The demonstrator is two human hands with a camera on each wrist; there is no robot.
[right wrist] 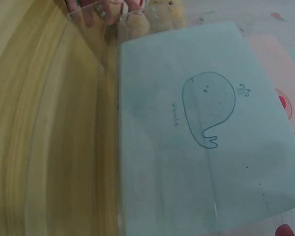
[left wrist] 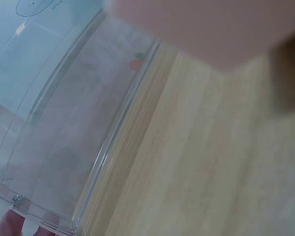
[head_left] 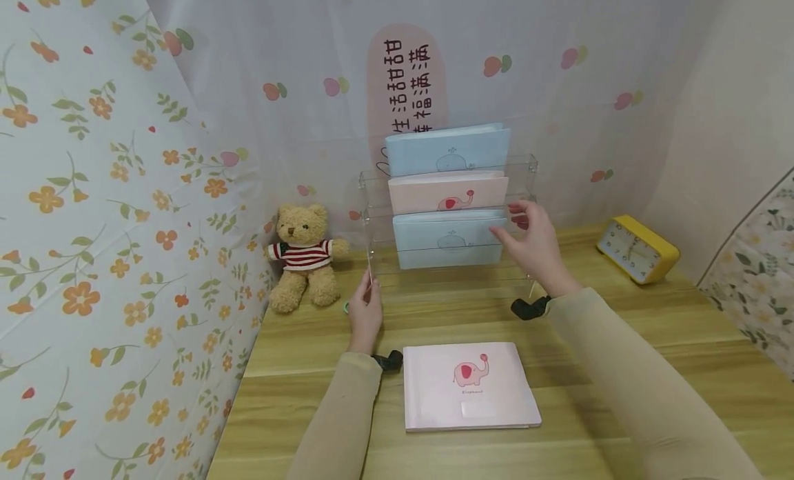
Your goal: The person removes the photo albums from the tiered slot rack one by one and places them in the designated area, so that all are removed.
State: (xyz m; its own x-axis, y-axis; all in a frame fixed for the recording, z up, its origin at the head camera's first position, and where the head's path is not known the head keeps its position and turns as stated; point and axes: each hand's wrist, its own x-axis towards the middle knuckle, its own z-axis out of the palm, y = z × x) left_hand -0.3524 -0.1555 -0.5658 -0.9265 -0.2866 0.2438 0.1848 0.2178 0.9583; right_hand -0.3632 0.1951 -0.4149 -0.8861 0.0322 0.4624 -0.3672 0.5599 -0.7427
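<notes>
A clear acrylic rack (head_left: 532, 164) stands against the back wall. My left hand (head_left: 366, 311) grips its left side near the bottom; in the left wrist view its fingers (left wrist: 11, 223) show at the clear edge. Three booklets lean in the tiers: a blue whale one (head_left: 446, 152) on top, a pink elephant one (head_left: 415, 194) in the middle and a blue whale one (head_left: 428, 242) lowest. My right hand (head_left: 538, 244) is at the lowest booklet's upper right corner, thumb and fingers parted around it. In the right wrist view the fingertips (right wrist: 285, 230) show beside this corner.
A pink elephant booklet (head_left: 434, 390) lies flat on the wooden table (head_left: 298, 397) in front of the rack. The teddy bear (head_left: 304, 256) sits left of the rack; a yellow clock (head_left: 639, 249) stands to the right. Patterned cloth (head_left: 118, 259) hangs along the left side.
</notes>
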